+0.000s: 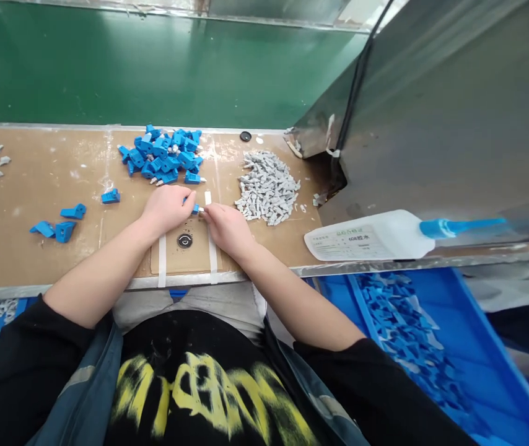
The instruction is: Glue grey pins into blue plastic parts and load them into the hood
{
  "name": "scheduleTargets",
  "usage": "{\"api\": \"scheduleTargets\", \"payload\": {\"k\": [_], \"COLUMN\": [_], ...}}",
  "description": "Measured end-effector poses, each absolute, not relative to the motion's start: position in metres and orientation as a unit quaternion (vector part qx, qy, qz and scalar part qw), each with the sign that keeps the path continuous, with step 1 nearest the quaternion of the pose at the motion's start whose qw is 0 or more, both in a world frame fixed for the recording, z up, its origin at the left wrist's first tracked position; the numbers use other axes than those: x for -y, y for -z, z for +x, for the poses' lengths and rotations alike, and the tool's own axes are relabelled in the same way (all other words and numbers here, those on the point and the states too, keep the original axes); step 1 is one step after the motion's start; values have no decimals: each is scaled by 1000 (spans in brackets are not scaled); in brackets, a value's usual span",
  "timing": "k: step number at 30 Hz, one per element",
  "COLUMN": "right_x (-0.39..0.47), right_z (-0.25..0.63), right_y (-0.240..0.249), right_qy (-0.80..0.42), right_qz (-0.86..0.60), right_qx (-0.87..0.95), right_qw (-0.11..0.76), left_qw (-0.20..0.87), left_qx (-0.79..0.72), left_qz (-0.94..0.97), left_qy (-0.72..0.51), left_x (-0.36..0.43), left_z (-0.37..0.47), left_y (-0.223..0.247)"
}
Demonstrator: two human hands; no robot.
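Observation:
My left hand [170, 206] is closed on a small blue plastic part [194, 209], most of which its fingers hide. Pinched in my right hand [228, 228] is a small grey-white piece [201, 210], which meets the blue part's right end. Just beyond my left hand lies a heap of blue plastic parts [165, 155], some with pale tips sticking out. To the right of my right hand is a pile of small grey pieces [269, 186]. A black round cap [184, 240] sits on the taped cardboard pad [185, 263] below my hands.
Loose blue parts [74, 212] lie on the cardboard-covered bench [13, 248] at left. A white glue bottle [367, 238] with a blue nozzle lies by the front edge at right, under a metal housing [450, 124]. A blue bin [473, 334] of blue parts stands below the bench.

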State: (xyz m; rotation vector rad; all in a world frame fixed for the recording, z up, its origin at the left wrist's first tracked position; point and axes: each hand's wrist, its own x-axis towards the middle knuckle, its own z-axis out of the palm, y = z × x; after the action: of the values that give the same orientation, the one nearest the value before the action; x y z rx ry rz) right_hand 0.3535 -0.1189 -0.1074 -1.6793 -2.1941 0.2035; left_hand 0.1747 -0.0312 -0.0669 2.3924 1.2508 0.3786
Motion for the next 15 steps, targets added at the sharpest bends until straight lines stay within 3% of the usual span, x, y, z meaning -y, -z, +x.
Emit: {"api": "scheduleTargets", "payload": {"k": [15], "right_x": [113], "right_z": [349], "right_y": [107], "right_qy": [-76], "right_qz": [-605], "right_qx": [773], "right_qw": [172], "left_qw": [179], "left_qx": [-475], "left_qz": [855], "left_qy": [-105], "left_x": [36], "left_z": [180], "left_y": [61]}}
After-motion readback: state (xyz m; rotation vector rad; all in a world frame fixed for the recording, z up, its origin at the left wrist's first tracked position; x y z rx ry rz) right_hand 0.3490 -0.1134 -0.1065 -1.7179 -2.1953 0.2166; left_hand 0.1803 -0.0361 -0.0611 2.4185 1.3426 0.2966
